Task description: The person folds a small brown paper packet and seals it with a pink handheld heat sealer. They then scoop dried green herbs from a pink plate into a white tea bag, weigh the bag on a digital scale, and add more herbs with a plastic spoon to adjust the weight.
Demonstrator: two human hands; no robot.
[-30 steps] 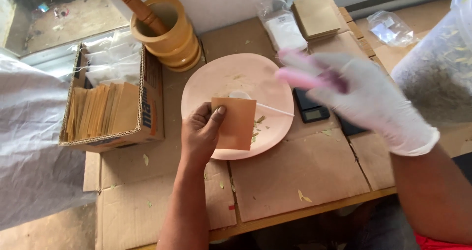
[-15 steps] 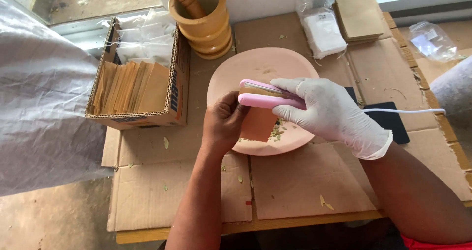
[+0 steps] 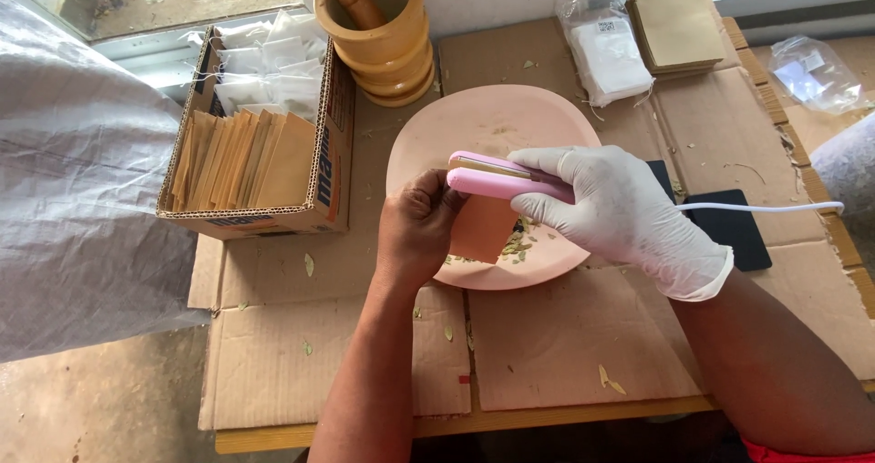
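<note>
My bare left hand (image 3: 415, 231) holds a small brown paper pouch (image 3: 481, 229) upright over a pink plate (image 3: 474, 126). In a white glove, my right hand (image 3: 620, 212) grips a pink flat-iron sealer (image 3: 497, 178) whose jaws sit at the pouch's top edge. A white cord (image 3: 756, 208) runs right from the sealer. Dried green leaf bits (image 3: 518, 244) lie on the plate beside the pouch.
A cardboard box (image 3: 264, 212) of brown pouches and white packets stands left. A wooden mortar with pestle (image 3: 378, 25) is behind the plate. Bagged white packets (image 3: 606, 53), a brown pouch stack (image 3: 674, 21) and a black scale (image 3: 729, 231) lie right. Plastic sheeting (image 3: 73, 199) hangs left.
My right hand brought the pink sealer from above the plate down onto the pouch's top edge. My left hand lifted the pouch upright. The view shifted closer.
</note>
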